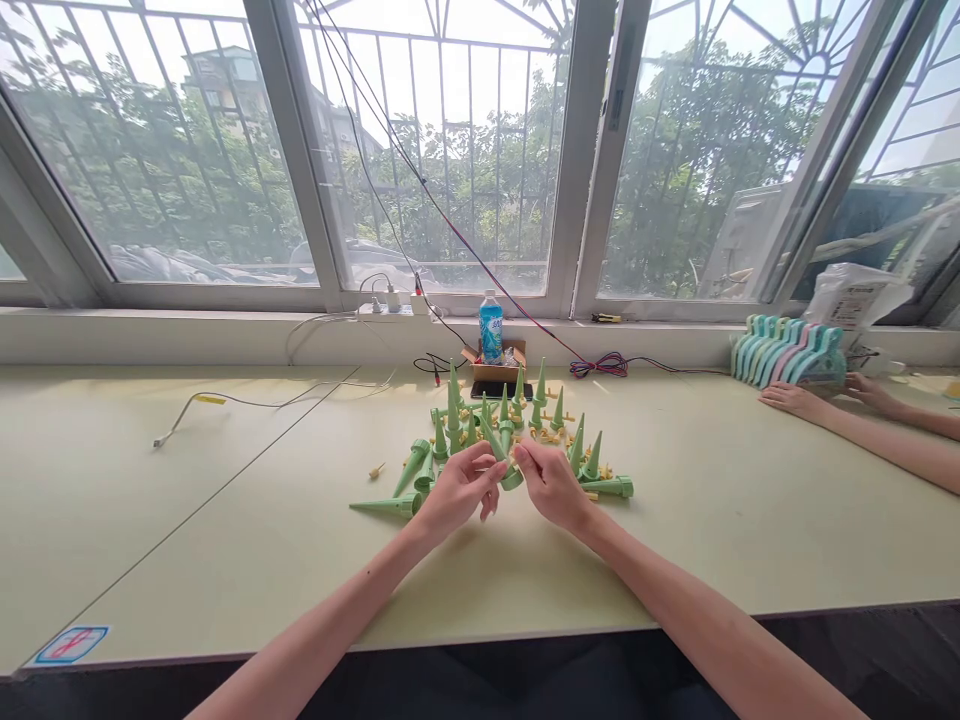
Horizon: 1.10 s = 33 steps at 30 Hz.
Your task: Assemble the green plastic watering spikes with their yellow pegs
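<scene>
My left hand [456, 490] is closed on a green plastic watering spike [511, 481], held tilted with its wide collar end low and toward me. On the other side of that collar my right hand [551, 485] makes a pinch. Whatever sits between its fingertips is mostly hidden, though something yellowish shows there. Around and behind both hands many green spikes stand or lie, among them a lying spike [386, 505] at the left and another [611, 487] at the right. Small yellow valve pieces are scattered between them, with a lone yellow valve [376, 471] off to the left.
Behind the spikes stand a small cardboard box [499, 372] and a blue-labelled bottle [491, 330]. Cables [600, 365] and a white cord [247, 398] lie on the table [247, 570]. At the right, another person's hands [799, 400] touch a row of pastel hangers [784, 350].
</scene>
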Each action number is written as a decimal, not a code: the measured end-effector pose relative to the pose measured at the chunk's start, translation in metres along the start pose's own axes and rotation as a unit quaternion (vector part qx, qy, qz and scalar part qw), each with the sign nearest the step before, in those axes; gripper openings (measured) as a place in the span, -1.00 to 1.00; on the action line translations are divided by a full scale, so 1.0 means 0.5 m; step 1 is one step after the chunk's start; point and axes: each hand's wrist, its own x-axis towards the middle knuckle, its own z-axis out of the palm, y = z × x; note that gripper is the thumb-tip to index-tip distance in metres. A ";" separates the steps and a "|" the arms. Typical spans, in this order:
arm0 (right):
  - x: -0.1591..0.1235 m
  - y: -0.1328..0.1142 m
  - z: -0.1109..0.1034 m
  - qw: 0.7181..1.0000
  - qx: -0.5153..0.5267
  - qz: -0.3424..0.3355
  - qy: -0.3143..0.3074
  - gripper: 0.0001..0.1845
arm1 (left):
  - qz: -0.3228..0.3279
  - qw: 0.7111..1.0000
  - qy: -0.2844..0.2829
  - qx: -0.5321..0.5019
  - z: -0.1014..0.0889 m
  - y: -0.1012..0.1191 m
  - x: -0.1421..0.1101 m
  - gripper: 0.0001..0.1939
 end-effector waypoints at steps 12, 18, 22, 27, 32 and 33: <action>-0.002 -0.001 0.001 1.000 0.007 -0.005 0.015 -0.59 | 0.072 0.984 0.064 0.150 -0.002 -0.028 -0.006 -0.80; 0.000 0.003 0.009 0.999 0.010 0.036 0.030 -0.56 | 0.211 0.914 0.117 0.326 -0.002 -0.033 -0.005 -0.81; 0.000 0.003 0.011 0.998 0.015 0.044 0.031 -0.57 | 0.221 0.903 0.126 0.345 -0.001 -0.034 -0.004 -0.83; -0.002 -0.001 0.008 0.999 0.026 0.035 0.024 -0.58 | 0.141 0.947 0.125 0.260 0.004 -0.032 -0.005 -0.77; -0.003 -0.008 0.004 1.000 0.021 0.013 -0.003 -0.59 | 0.049 0.987 0.107 0.113 0.006 -0.020 0.001 -0.71; -0.004 -0.008 0.004 1.000 0.018 0.008 -0.012 -0.59 | 0.040 0.990 0.107 0.084 0.006 -0.018 0.002 -0.68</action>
